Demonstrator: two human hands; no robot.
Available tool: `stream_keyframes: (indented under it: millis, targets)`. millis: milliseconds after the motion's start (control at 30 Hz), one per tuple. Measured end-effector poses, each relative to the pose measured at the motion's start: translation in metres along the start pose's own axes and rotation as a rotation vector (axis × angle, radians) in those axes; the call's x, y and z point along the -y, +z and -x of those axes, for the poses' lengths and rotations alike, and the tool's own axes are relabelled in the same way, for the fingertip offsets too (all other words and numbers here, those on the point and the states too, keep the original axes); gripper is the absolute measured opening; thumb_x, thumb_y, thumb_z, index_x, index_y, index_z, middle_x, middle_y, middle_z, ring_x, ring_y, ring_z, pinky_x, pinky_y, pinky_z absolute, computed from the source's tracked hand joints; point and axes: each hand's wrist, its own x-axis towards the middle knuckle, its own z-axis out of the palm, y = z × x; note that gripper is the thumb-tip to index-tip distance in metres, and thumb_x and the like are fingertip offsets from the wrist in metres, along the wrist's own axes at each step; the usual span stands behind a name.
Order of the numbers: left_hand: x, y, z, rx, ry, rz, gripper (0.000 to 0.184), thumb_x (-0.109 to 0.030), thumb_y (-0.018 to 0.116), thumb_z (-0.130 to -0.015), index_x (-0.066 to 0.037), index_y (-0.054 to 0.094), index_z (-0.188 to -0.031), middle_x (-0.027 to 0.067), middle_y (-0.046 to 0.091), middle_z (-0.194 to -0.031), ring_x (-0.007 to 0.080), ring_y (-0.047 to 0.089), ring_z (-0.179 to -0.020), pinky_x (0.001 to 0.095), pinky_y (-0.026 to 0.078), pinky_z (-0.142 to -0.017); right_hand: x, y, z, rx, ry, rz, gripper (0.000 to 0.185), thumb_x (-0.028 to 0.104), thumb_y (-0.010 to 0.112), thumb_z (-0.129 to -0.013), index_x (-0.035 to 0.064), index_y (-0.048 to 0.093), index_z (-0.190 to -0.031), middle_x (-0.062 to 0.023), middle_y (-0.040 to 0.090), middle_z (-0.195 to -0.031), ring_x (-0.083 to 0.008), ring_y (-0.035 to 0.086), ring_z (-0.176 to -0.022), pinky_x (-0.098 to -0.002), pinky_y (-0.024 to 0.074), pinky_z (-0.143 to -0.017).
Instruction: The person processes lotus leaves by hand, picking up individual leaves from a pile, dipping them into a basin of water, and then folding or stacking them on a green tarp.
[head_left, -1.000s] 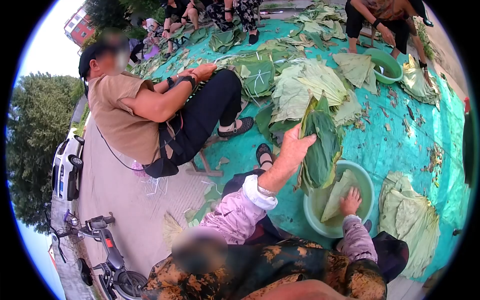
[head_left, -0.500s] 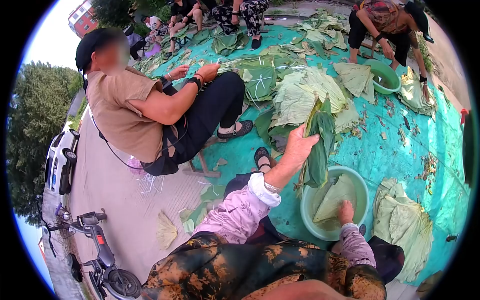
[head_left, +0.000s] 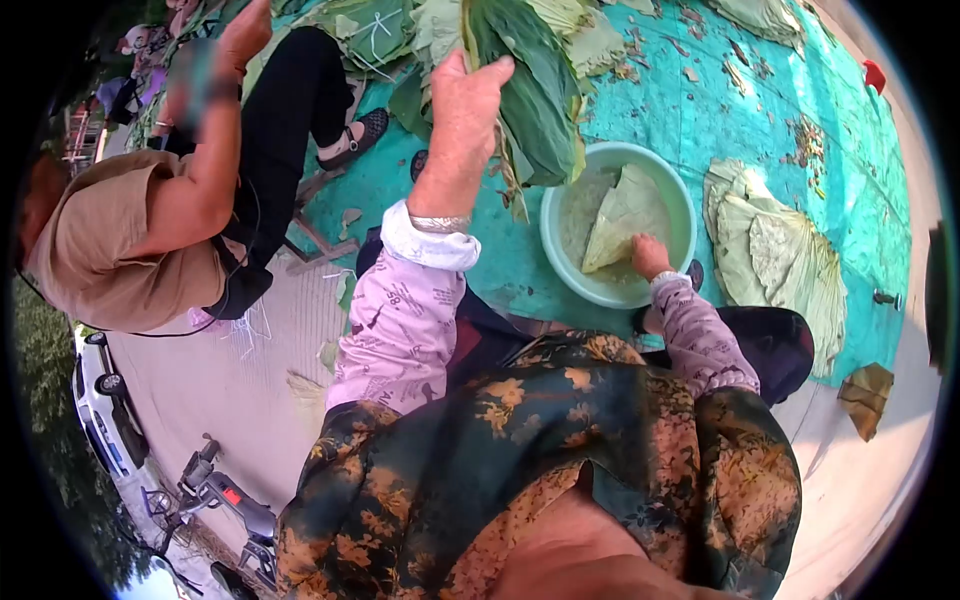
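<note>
My left hand (head_left: 468, 105), raised at the upper middle, grips a bundle of folded dark green leaves (head_left: 530, 90) at its left edge, thumb over the front. The bundle hangs beside the upper left rim of a pale green basin (head_left: 683, 200). In the basin lies a folded pale leaf (head_left: 622, 222) in cloudy water. My right hand (head_left: 652, 256) is at the lower right inside the basin, its fingers bent against the leaf's edge; the fingertips are partly hidden.
Fanned pale leaves (head_left: 780, 250) lie right of the basin on a teal sheet (head_left: 740, 130). A seated person (head_left: 150, 220) is at the left, near a tied leaf bundle (head_left: 375, 30). A brown piece (head_left: 865, 400) lies at the right; a scooter (head_left: 235, 500) stands lower left.
The view has tilted down, so the people at the back are out of sight. My right hand's spread fingers have bent at the pale leaf's edge. My left hand still holds the leaf bundle.
</note>
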Motion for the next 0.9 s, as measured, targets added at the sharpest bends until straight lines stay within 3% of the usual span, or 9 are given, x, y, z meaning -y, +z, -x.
stream_keyframes:
  millis: [67,100,200,333,400,500,700,900]
  targets:
    - [0.011,-0.009,-0.006,0.07,0.072,0.063,0.018,0.005,0.056,-0.077,0.003,0.058,-0.095,0.006,0.063,-0.082,0.0133,0.058,-0.069,0.0288,0.05,-0.063,0.001,-0.004,0.004,0.021,-0.023,0.048,0.02,0.016,0.052,-0.076,0.0091,0.054,-0.095,-0.0113,0.059,-0.097,-0.0297,0.057,-0.095,-0.0436,0.0442,-0.08]
    - [-0.005,0.003,0.001,0.033,-0.007,0.008,0.027,0.002,0.053,-0.076,0.002,0.058,-0.103,0.0071,0.064,-0.088,0.0172,0.061,-0.073,0.0283,0.05,-0.067,-0.003,-0.001,0.004,0.063,-0.01,0.052,0.02,0.016,0.052,-0.076,0.0097,0.056,-0.094,-0.0113,0.06,-0.1,-0.0288,0.058,-0.097,-0.0426,0.0437,-0.081]
    - [0.0,-0.004,-0.004,0.097,0.005,-0.024,0.027,0.002,0.053,-0.077,0.001,0.057,-0.104,0.0075,0.064,-0.089,0.0179,0.062,-0.075,0.0285,0.051,-0.069,-0.002,-0.01,0.006,0.232,-0.05,0.116,0.023,0.016,0.051,-0.077,0.0112,0.061,-0.097,-0.0111,0.061,-0.1,-0.0282,0.058,-0.098,-0.0416,0.043,-0.083]
    - [0.001,-0.006,-0.005,0.087,0.008,-0.043,0.028,0.001,0.053,-0.078,0.002,0.057,-0.105,0.0073,0.063,-0.091,0.0184,0.061,-0.078,0.0286,0.05,-0.071,0.005,-0.013,0.009,0.29,-0.074,0.145,0.023,0.016,0.05,-0.079,0.0112,0.061,-0.099,-0.0108,0.062,-0.1,-0.0278,0.058,-0.098,-0.0414,0.0431,-0.083]
    - [0.001,-0.006,-0.007,0.088,0.004,-0.051,0.028,0.001,0.053,-0.077,0.002,0.056,-0.105,0.0073,0.063,-0.091,0.0184,0.061,-0.078,0.0287,0.05,-0.072,0.01,-0.018,0.008,0.3,-0.055,0.135,0.023,0.016,0.049,-0.08,0.0112,0.061,-0.099,-0.0107,0.061,-0.1,-0.0282,0.058,-0.098,-0.0411,0.0432,-0.083]
    - [0.002,-0.005,-0.007,0.082,0.013,-0.071,0.028,0.001,0.054,-0.077,0.002,0.056,-0.105,0.0078,0.063,-0.091,0.0182,0.061,-0.078,0.0288,0.05,-0.071,0.009,-0.012,0.002,0.091,-0.042,0.116,0.024,0.017,0.05,-0.08,0.0104,0.061,-0.1,-0.011,0.06,-0.101,-0.0289,0.057,-0.098,-0.0409,0.0441,-0.082]
    - [0.002,-0.008,-0.01,0.097,0.029,-0.079,0.029,0.003,0.054,-0.077,0.003,0.056,-0.106,0.0085,0.063,-0.091,0.0186,0.061,-0.077,0.029,0.051,-0.071,-0.01,0.016,0.008,0.258,0.018,0.112,0.021,0.014,0.05,-0.08,0.0085,0.061,-0.097,-0.0127,0.057,-0.103,-0.0276,0.057,-0.098,-0.0408,0.0458,-0.08]
    - [-0.001,-0.001,-0.007,0.056,0.009,-0.049,0.029,0.003,0.053,-0.077,0.003,0.056,-0.106,0.0087,0.063,-0.092,0.0192,0.062,-0.079,0.0293,0.051,-0.072,0.004,-0.003,0.012,0.169,0.015,0.289,0.019,0.014,0.05,-0.081,0.0091,0.061,-0.096,-0.0118,0.06,-0.101,-0.0269,0.057,-0.1,-0.0389,0.0464,-0.08]
